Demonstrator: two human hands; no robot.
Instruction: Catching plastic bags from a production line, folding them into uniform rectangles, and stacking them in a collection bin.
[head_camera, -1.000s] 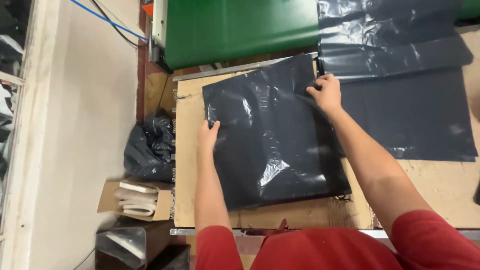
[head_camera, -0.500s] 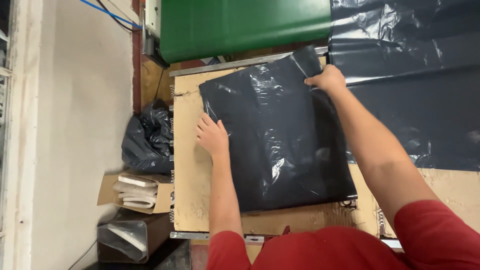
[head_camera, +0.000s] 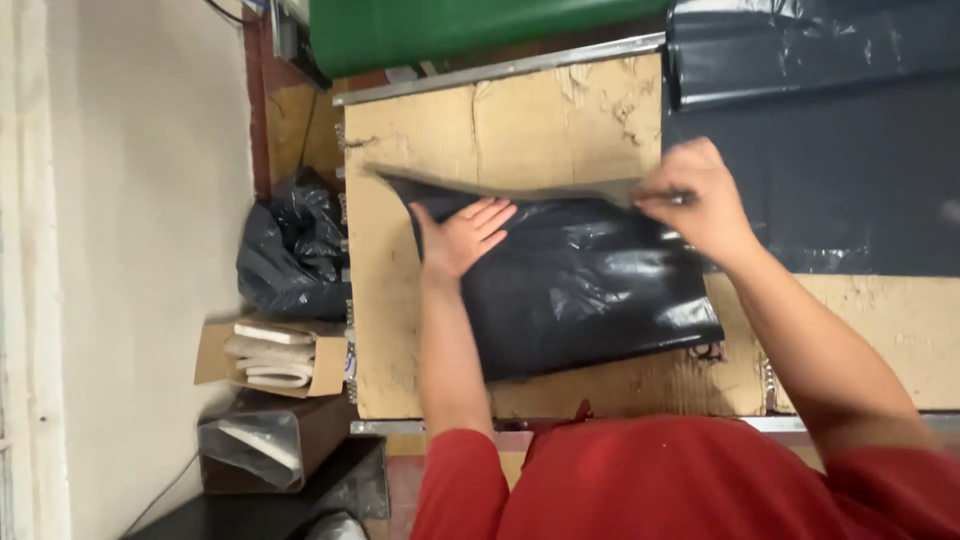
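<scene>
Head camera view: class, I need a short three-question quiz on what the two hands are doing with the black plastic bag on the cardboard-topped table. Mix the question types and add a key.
1. True or false: the left hand lies flat on the black plastic bag.
2. Which hand pinches the bag's far edge and lifts it off the table?
A. left hand
B. right hand
C. neither
3. Fill in: on the floor to the left of the table, just beyond the open cardboard box, sits a crumpled black ____.

Key: 1 true; 2 B; 3 bag.
</scene>
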